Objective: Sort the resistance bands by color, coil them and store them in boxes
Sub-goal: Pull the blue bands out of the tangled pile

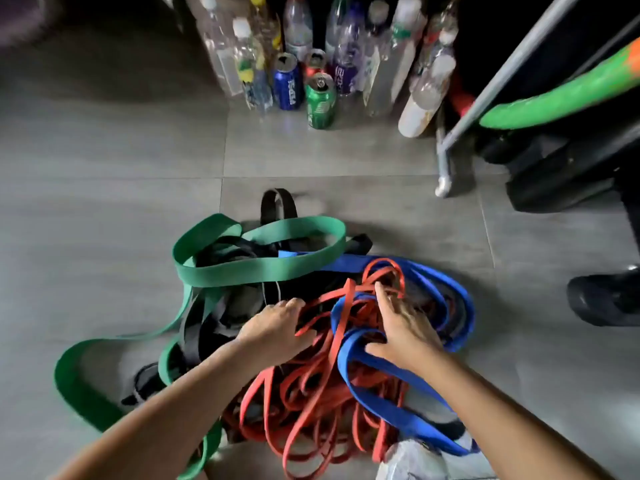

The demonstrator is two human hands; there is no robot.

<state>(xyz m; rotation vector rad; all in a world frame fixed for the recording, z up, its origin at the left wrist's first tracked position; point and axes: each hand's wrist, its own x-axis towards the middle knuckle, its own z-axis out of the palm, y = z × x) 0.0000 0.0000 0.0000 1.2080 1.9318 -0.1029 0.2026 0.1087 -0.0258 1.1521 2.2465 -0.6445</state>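
On the near floor point(104, 202), tangled resistance bands point(221, 271) lie beneath both hands. The left hand point(273, 327) curls around red bands point(304, 393) running near-to-far; the right hand point(401, 327) rests spread-fingered just right, touching the blue band point(349, 372).

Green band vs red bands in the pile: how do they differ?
Width: the green band is wide and flat; the red bands are narrow. Spread: the green band loops out over the floor at far and left; the red bands lie bunched near the middle. Contact: fingers of the right hand touch the red bands; no hand touches the green band. Both lie uncoiled in one tangle.
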